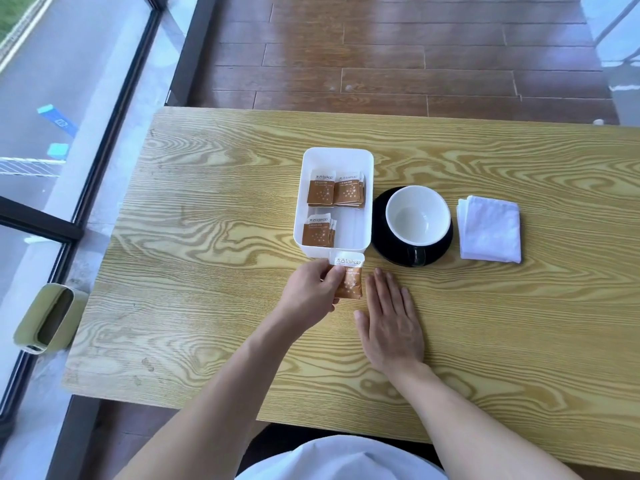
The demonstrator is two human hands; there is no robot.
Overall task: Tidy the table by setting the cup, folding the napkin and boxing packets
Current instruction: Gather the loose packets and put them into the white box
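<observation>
A white rectangular box (366, 188) stands in the middle of the wooden table and holds several brown-and-white sugar packets (335, 191). My left hand (313, 289) grips a small stack of the same packets (349, 278) just in front of the box's near edge. My right hand (391, 318) lies flat on the table beside them, fingers spread, holding nothing. To the right of the box a white cup (417, 214) sits upright on a black saucer (384, 245). A folded white napkin (490, 230) lies to the right of the saucer.
The wooden table (207, 271) ends at a glass window wall on the left. A green bin (48, 318) stands on the floor by the table's near-left corner. Brown wooden flooring lies beyond the far edge.
</observation>
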